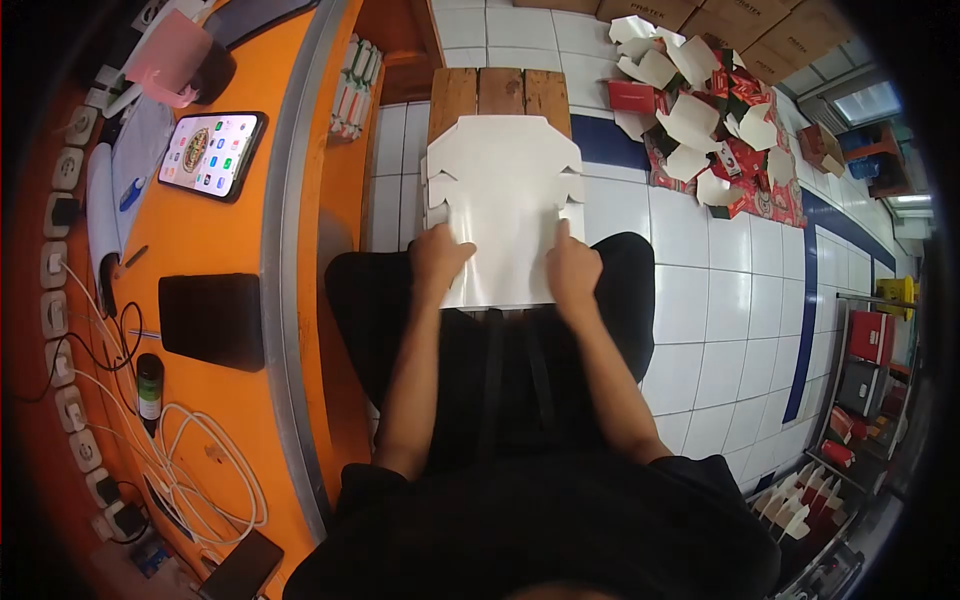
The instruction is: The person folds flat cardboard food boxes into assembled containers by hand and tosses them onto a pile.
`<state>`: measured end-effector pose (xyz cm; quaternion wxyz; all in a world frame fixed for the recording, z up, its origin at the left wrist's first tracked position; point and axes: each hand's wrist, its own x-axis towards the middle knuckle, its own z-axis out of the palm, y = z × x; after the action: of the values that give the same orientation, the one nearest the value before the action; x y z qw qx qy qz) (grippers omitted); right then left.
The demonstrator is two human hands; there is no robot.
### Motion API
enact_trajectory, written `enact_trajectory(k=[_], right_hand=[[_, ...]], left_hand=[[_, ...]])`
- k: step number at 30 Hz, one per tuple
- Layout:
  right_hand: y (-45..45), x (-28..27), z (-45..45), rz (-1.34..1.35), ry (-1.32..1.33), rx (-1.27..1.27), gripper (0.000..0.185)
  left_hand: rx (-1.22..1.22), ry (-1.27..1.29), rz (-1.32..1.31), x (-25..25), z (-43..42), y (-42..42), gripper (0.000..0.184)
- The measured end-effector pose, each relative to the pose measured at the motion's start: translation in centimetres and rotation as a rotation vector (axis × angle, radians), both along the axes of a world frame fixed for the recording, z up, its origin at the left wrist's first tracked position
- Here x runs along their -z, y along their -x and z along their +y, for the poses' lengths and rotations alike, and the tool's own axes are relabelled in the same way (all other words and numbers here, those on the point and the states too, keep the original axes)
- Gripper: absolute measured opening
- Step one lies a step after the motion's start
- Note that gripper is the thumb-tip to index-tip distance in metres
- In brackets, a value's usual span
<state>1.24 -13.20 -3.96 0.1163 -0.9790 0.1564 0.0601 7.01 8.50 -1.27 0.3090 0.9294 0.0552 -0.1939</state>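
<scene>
A flat, white cardboard box blank (505, 215) with notched side edges lies in front of my lap on a wooden slatted stool (502, 92). My left hand (440, 262) is closed at its left edge, the thumb lying across the white surface. At the opposite edge my right hand (573, 268) is closed too, its index finger stretched forward along the side flap. The fingers under both edges are partly hidden.
On the left, an orange counter (225, 385) holds a lit phone (212, 155), a black tablet-like slab (211, 321), a small dark bottle (149, 388) and white cables (205, 470). Folded red-and-white boxes (700, 125) are heaped on the tiled floor (700, 270). A rack (850, 390) stands right.
</scene>
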Motion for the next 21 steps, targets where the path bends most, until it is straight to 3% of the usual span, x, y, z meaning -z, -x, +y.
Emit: enact_trajectory(k=[1,2,3,5,6,7,10,12,15,21], right_hand=[[0.5,1.3,1.6,-0.109,0.262,-0.100,0.024],[0.4,1.6,2.9,-0.121,0.359,-0.126,0.015],[0.6,1.5,2.9,-0.114,0.356,-0.128,0.015],[0.1,0.9,1.8,-0.167,0.299,-0.119,0.013],[0.1,-0.6,0.4,0.004,0.001,-0.038,0.021],[0.3,-0.8,-0.9,-0.013,0.008,-0.036,0.021],[1.2,-0.3,-3.1,-0.079,-0.328,0.182,0.056],[1.3,0.5,-2.8,-0.173,-0.363,0.221,0.058],[0.9,0.5,-1.9,-0.290,-0.428,0.316,0.063],[1.0,0.0,-1.0,-0.271,-0.358,0.358,0.065]], left_hand=[[0.081,-0.284,-0.158,-0.1,-1.7,0.9,0.022],[0.004,-0.350,-0.260,3.6,-3.2,1.2,0.014],[-0.030,-0.407,-0.324,3.2,-4.2,1.4,0.014],[-0.039,-0.330,-0.150,1.9,-3.7,0.9,0.020],[-0.041,-0.323,-0.162,0.7,-3.1,1.3,0.020],[-0.061,-0.273,-0.248,-0.5,-2.2,2.2,0.024],[-0.125,-0.148,-0.346,0.9,-0.4,3.1,0.033],[-0.208,-0.091,-0.453,2.4,-0.3,3.7,0.044],[-0.305,0.092,-0.357,1.8,0.0,3.2,0.044],[-0.325,0.073,-0.437,2.2,-1.4,3.9,0.041]])
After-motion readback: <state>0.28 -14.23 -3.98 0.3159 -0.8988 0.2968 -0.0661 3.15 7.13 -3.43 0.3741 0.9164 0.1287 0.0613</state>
